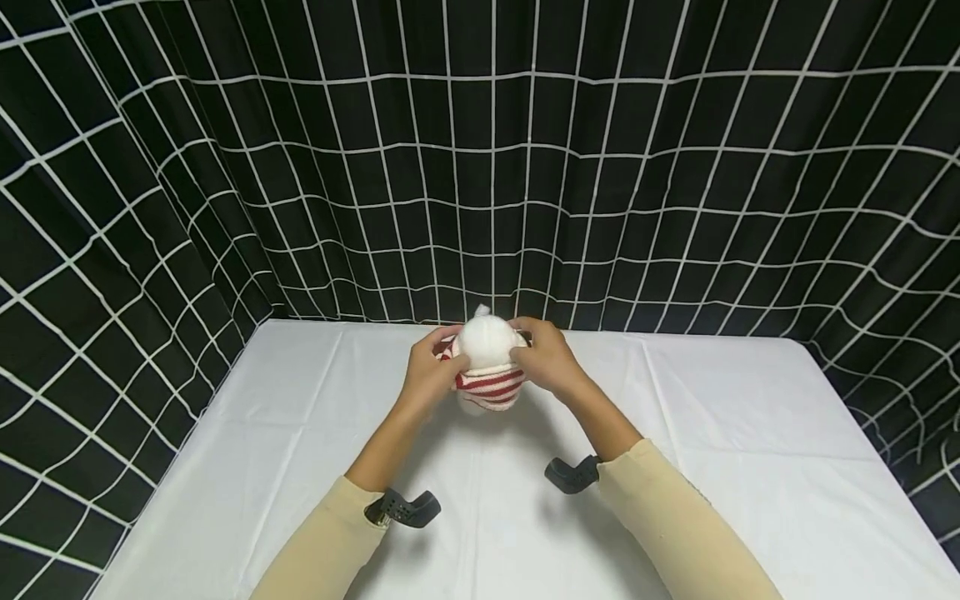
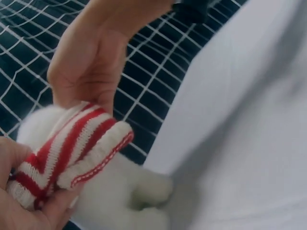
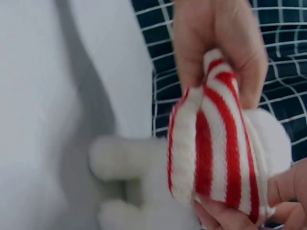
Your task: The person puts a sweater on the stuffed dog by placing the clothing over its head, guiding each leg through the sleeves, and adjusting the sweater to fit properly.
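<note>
Both hands are gripping a white plush toy between them, the left hand and right hand pinching its red-striped sweater. The toy is standing upright on the white surface, head up, facing away toward the backdrop.

Head view: high, behind the forearms, facing forward and down over the white table toward the grid-patterned backdrop; mid-range, whole tabletop visible. Left wrist view: very close, looking along the left hand. Right wrist view: equally close, along the right hand. All three share the striped knit garment on the white plush toy.
</note>
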`<state>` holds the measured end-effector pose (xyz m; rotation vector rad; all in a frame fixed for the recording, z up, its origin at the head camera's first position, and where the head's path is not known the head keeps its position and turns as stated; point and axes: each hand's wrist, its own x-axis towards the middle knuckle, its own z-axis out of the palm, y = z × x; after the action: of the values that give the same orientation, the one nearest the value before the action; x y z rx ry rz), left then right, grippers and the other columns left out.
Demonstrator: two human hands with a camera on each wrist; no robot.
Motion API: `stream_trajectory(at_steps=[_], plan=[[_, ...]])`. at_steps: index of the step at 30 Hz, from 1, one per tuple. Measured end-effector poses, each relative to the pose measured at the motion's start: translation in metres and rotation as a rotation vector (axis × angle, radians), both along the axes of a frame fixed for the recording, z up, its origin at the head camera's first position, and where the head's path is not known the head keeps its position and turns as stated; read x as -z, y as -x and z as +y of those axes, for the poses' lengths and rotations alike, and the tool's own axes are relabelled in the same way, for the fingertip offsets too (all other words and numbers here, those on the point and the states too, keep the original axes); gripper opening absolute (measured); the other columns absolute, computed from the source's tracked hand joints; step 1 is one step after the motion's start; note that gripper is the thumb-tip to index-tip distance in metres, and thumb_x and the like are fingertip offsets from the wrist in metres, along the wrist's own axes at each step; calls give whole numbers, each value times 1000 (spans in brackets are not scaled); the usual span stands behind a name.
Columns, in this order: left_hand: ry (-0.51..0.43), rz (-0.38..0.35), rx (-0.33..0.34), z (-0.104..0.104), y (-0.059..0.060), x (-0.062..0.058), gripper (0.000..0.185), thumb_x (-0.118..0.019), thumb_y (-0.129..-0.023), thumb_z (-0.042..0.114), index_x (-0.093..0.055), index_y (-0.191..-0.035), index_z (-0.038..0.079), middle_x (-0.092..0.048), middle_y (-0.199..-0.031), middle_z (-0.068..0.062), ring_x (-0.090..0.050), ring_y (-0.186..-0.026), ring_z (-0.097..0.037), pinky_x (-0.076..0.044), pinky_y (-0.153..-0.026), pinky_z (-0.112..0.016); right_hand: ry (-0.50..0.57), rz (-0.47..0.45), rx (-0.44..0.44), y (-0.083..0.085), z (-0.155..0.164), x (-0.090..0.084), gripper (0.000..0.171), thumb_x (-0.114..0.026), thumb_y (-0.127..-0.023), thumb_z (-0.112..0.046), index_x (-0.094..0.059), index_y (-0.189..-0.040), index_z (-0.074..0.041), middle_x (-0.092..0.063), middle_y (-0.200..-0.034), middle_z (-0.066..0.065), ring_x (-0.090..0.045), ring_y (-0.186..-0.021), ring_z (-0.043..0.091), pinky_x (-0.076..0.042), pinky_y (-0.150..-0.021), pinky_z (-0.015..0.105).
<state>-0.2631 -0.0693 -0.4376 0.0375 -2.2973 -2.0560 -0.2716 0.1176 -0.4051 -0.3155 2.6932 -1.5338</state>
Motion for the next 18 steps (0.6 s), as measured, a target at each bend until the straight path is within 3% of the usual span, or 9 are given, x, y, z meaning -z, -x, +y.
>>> stream_trajectory(at_steps=[4, 9, 13, 18], plan=[[-90, -79, -16, -1, -2, 3, 56, -58, -78, 0, -67, -132, 15, -63, -118, -12, -57, -98, -22, -54, -66, -26, 144, -105, 47, -10, 0, 4, 54, -50, -88, -1, -53, -142, 2, -55, -139, 23, -51, -124, 37, -55, -92, 47], [-167, -210, 60, -5, -11, 0, 56, -54, -84, 11, -60, -138, 23, -56, -122, -14, -60, -97, -28, -61, -61, -40, 209, -228, -10, -21, 0, 7, 55, -43, -97, -10, -42, -152, -10, -46, -144, 25, -51, -125, 45, -61, -72, 51], [-246, -221, 94, -2, -17, -1, 64, -52, -80, 2, -54, -142, 19, -51, -119, -17, -59, -94, -29, -60, -57, -38, 305, -268, -50, -25, 0, 8, 58, -43, -95, -3, -39, -153, -11, -43, -143, 26, -57, -114, 43, -61, -68, 49], [-308, -184, 62, 2, -20, 4, 72, -54, -73, -10, -56, -140, 18, -53, -114, -14, -56, -86, -22, -54, -52, -26, 436, -238, -4, -27, -3, 17, 70, -47, -84, 13, -42, -151, -7, -41, -146, 26, -56, -109, 38, -62, -68, 45]])
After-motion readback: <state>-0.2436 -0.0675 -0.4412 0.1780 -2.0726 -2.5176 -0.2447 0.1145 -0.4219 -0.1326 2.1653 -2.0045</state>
